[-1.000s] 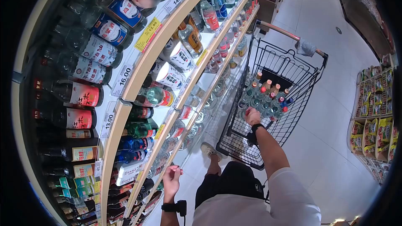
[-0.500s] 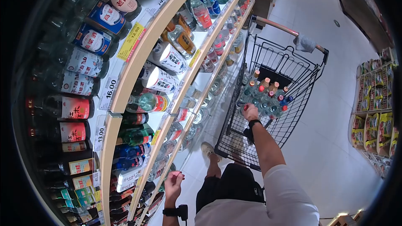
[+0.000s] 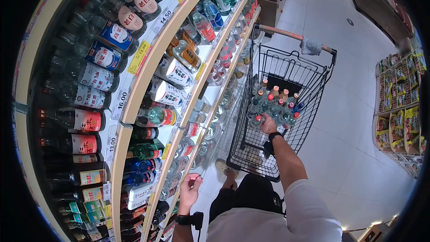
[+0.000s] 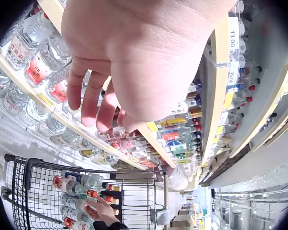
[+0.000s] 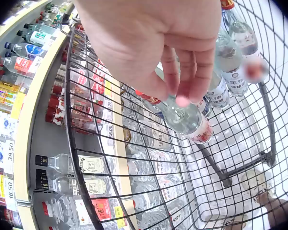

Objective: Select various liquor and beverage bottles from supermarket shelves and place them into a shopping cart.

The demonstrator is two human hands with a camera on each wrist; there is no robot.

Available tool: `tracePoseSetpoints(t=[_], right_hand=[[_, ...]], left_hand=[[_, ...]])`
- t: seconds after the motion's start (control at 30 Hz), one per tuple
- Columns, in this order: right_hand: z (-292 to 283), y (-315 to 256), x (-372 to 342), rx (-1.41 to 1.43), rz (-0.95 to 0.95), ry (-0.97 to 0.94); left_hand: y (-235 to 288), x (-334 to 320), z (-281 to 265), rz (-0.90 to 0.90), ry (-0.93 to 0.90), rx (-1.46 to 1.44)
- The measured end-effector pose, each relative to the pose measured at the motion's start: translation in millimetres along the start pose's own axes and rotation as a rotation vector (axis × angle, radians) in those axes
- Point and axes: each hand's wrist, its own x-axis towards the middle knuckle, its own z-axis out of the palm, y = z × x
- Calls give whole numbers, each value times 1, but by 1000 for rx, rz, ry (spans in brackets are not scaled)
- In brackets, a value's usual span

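My right hand (image 3: 269, 126) reaches down into the shopping cart (image 3: 237, 150), its loosely bent fingers beside a clear bottle with a red cap (image 3: 258, 118). Seen from the right wrist, thumb and fingers (image 5: 183, 93) hang over the neck and shoulder of that tilted clear bottle (image 5: 187, 122); no firm grip shows. Several other bottles (image 3: 280, 118) stand grouped against it. The left hand (image 3: 190, 190) hovers by the shelf edge with nothing visible in it. In the left wrist view its fingers (image 4: 89, 103) hang loosely bent.
Long curved shelves (image 3: 134, 87) of bottles and price tags run along the left. The cart handle (image 3: 286, 33) has a grey cloth (image 3: 311, 46) on it. Snack racks (image 3: 398, 101) stand at right, across the tiled floor (image 3: 345, 121). A shoe (image 3: 222, 167) is near the cart's corner.
The red cap beside my right hand now shows clear of the fingers. The left hand is slightly higher. Cart and handle have shifted left in the head view.
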Motion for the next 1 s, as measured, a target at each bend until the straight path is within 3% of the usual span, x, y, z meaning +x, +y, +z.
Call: tracePoseSetpoints(t=[0.1,0.23,0.4,0.47,0.53,0.6,0.7,0.77,0.9,0.97,1.0], right_hand=[[-13,-6,-13,-45,-55,-22],[-33,8,-26,-161,-274,-69],[-69,14,-54,60,15,-247],[-74,18,-64,126,-26,-212],[-74,28,-61,13,-116,-123],[-79,15,-68,10,-74,-79],[-79,14,-72,207,-8,-11],[-76,17,-79,288,-53,134],[-58,19,-85,158,-24,286],[-53,-5,-99,92,-112,364],[-60,-27,-109,12,-86,251]], left_hand=[[10,3,5,45,-17,-34],[36,5,12,93,-27,-29],[45,9,14,264,-30,7],[55,6,10,279,-48,41],[67,-1,7,262,-19,-4],[67,-3,5,282,13,-33],[61,-8,-5,305,65,-30],[58,-14,-12,302,102,-89],[38,-23,-31,291,154,-104],[29,-31,-42,275,173,-110],[26,-34,-47,262,183,-129]])
